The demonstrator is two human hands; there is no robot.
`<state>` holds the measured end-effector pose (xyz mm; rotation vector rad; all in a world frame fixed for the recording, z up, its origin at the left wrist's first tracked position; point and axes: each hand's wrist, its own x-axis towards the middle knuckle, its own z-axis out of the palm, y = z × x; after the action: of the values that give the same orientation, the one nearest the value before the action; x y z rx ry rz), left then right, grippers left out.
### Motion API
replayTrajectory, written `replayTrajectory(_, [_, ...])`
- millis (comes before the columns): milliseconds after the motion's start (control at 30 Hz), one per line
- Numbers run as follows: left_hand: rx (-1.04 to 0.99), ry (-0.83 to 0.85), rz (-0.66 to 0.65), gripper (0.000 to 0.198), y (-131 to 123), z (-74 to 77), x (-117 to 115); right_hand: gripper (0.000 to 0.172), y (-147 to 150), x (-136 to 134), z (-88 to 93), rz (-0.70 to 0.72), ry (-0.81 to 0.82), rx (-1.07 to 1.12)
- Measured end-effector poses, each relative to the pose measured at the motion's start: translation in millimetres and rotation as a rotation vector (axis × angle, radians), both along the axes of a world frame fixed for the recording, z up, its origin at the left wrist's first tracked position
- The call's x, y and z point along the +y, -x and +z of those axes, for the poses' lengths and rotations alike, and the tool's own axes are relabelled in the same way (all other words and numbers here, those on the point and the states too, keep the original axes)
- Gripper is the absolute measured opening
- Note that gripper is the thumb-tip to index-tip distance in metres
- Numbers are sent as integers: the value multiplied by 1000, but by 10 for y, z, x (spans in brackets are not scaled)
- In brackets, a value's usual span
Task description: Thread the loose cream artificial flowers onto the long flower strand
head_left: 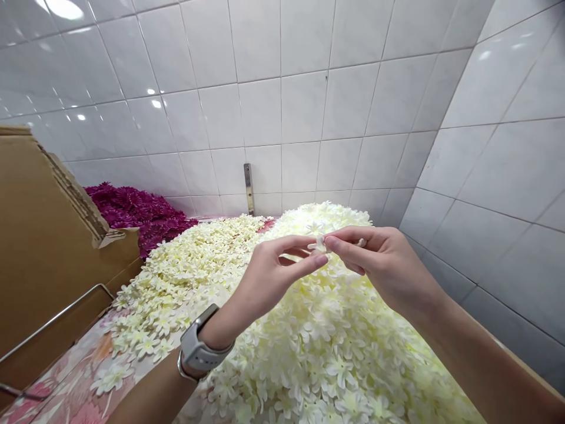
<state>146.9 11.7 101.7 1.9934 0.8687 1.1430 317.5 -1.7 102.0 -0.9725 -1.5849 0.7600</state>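
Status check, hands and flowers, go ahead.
Left hand and right hand both pinching one small cream flower. Raised over the cream flower pile. Nothing in the way.

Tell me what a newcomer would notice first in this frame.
The heap of cream-white fabric flowers fills the centre and lower right, against the white tiled wall. Above it, the left hand and right hand meet, pinching one small white flower between their fingers. A dark magenta flower pile sits at the back left, beside a cardboard box.
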Motion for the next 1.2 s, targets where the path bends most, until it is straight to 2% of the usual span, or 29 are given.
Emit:
replayTrajectory(33, [-24, 118, -68, 19, 9, 22, -1, 25, 9, -2, -3, 3, -13, 10])
replayTrajectory(100, [-97, 230, -117, 19, 21, 50, 3, 23, 9, -6, -8, -16, -26, -3])
replayTrajectory(167, [-167, 241, -104, 15, 26, 58, 11, 25, -16, -7, -7, -29, 15, -30])
replayTrajectory(300, [-206, 222, -53, 11, 23, 54, 17, 32, -54, -3, 12, 84, 151, -53])
replayTrajectory(400, [-214, 224, -31, 14, 20, 47, 17, 27, -27, -10, 36, 45, 91, -34])
replayTrajectory(500, [-232, 276, -67, 14, 20, 33, 23, 22, -14, -24, 52, 7, 52, -35])
replayTrajectory(600, [-232, 336, -116, 15, 23, 22, 28, 22, -57, -19, 44, 84, 109, -35])
replayTrajectory(800, [-286, 455, -132, 18, 34, 49, 16, 21, -113, 28, 5, 230, 230, 34])
replayTrajectory(900, [-267, 450, -113, 22, 36, 61, 12, 21, -97, 27, 4, 242, 247, 21])
replayTrajectory(1100, [-184, 381, -65, 26, 30, 50, -11, 26, -72, -26, 41, 155, 162, -96])
replayTrajectory(1200, [-104, 258, -48, 22, 30, 65, -31, 27, -60, -37, 44, 99, 124, -175])
